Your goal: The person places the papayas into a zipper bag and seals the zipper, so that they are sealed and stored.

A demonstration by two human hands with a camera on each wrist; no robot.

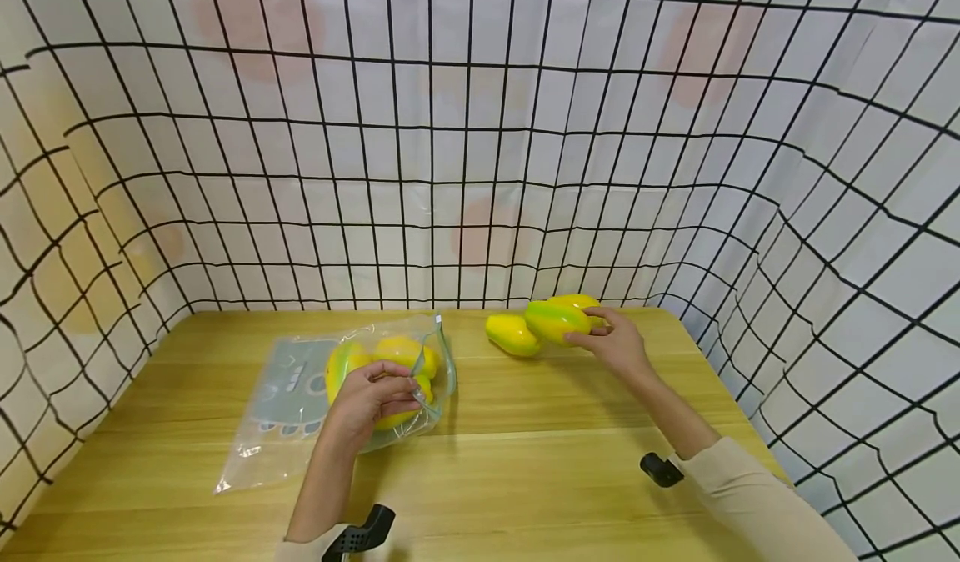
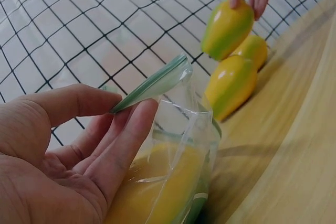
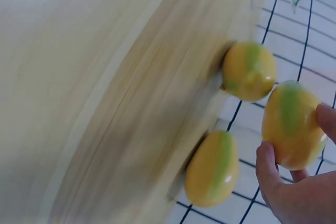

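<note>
My left hand (image 1: 367, 399) pinches the green zip edge (image 2: 155, 83) of a clear zip-top bag (image 1: 251, 441) between thumb and fingers, and the bag's mouth faces right. Several yellow-green mangoes (image 1: 401, 348) sit inside it, partly hidden by that hand. At the back right, my right hand (image 1: 621, 345) grips a mango (image 1: 557, 322) by one end, thumb and fingertips on its sides. In the right wrist view this mango (image 3: 291, 124) shows a green stripe. Two more mangoes lie on the table close by, one (image 1: 510, 335) to its left and one (image 1: 579, 300) behind it.
A black wire grid (image 1: 465, 153) backed by pale cloth rises behind the wooden table (image 1: 525, 479) and along both sides. The loose mangoes lie near the table's back edge. Black wrist mounts (image 1: 660, 469) stick out from both sleeves.
</note>
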